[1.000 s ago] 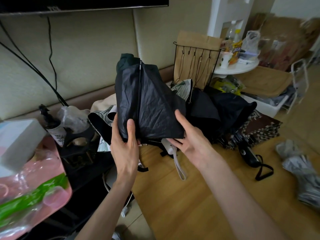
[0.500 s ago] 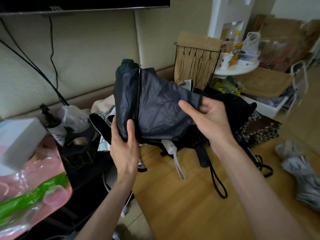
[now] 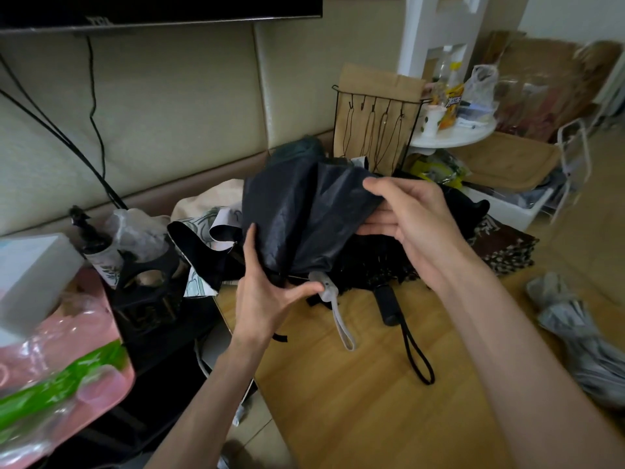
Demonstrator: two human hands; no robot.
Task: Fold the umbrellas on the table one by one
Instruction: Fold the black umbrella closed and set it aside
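Note:
I hold a black folding umbrella (image 3: pixel 297 211) above the wooden table (image 3: pixel 355 401), canopy up, its grey handle (image 3: pixel 326 287) and grey wrist strap hanging down. My left hand (image 3: pixel 267 299) grips the canopy's lower end near the handle. My right hand (image 3: pixel 416 225) pinches a flap of the canopy at its right side. Behind it on the table lie another black umbrella (image 3: pixel 382 255) with a black handle (image 3: pixel 389 306) and looped strap, a leopard-print umbrella (image 3: pixel 507 245) at the right, and a leaf-patterned one (image 3: pixel 206 225) at the left.
A wire rack (image 3: pixel 375 130) and brown paper bag stand behind the pile. A small white round table (image 3: pixel 453 137) holds bottles and a cup. A pink bag (image 3: pixel 57 367), white box and dark bottle (image 3: pixel 91 238) sit at the left. Crumpled grey material (image 3: pixel 581 340) lies at the table's right edge.
My right hand has moved up and right with a canopy flap and drawn it across. The umbrella has dropped lower and tilted. My left hand has shifted down toward the handle.

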